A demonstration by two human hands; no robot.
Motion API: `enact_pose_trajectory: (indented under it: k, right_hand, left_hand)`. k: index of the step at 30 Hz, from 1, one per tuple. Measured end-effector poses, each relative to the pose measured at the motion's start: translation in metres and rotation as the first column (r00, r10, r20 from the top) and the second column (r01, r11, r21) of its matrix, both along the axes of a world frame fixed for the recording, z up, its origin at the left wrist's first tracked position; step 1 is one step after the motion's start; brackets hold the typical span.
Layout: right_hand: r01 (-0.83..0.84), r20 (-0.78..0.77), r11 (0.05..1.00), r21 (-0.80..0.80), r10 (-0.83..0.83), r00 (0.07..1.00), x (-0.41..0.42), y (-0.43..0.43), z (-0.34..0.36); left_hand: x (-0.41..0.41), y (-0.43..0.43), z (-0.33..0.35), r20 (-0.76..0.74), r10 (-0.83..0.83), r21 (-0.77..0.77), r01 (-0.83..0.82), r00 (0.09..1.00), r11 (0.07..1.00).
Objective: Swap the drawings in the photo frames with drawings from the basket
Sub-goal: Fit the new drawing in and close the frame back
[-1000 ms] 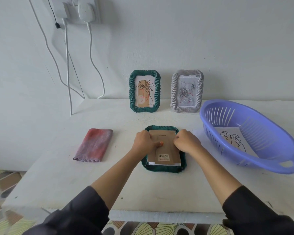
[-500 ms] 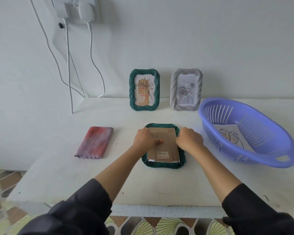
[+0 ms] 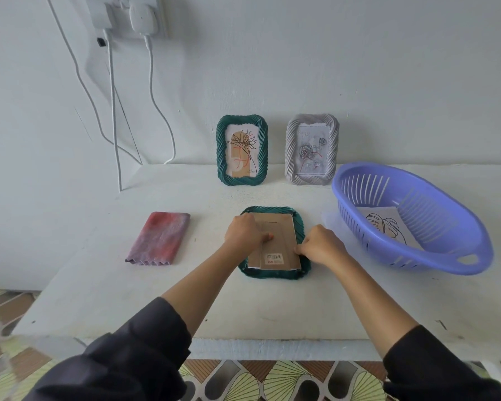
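A dark green frame (image 3: 274, 272) is laid face down mid-table, with its cardboard backing (image 3: 279, 241) uppermost. The backing's left edge is gripped by the left hand (image 3: 245, 234), thumb pressed on top. Its right edge is pinched by the curled right hand (image 3: 321, 246). A leaf drawing (image 3: 388, 227) is held in the purple basket (image 3: 417, 263) alongside.

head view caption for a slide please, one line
Left hand and right hand on the cardboard back of a face-down green frame; a drawing lies in the purple basket.
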State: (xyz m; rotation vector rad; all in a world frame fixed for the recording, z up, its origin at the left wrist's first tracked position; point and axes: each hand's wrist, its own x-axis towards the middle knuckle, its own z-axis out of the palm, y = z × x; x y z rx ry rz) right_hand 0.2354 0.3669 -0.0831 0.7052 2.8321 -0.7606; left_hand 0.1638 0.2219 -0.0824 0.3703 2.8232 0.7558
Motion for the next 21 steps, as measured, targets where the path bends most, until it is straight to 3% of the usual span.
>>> enact_pose_trajectory:
  k: [8, 15, 21]
  right_hand:
    - [0.010, -0.040, 1.000, 0.011, -0.010, 0.999, 0.004, -0.004, 0.003]
    - [0.031, -0.031, 0.999, -0.016, -0.031, 0.999, 0.011, -0.002, 0.002]
    - [0.032, -0.031, 0.999, -0.032, -0.033, 0.999, 0.014, -0.006, 0.000]
  left_hand:
    - [0.003, -0.003, 0.001, 0.011, 0.020, -0.050, -0.020, 1.000, 0.999]
    - [0.003, -0.023, 0.000, -0.063, 0.060, 0.061, -0.056, 0.996, 0.997]
    - [0.007, -0.043, -0.005, 0.131, 0.022, 0.190, -0.047, 0.991, 0.981]
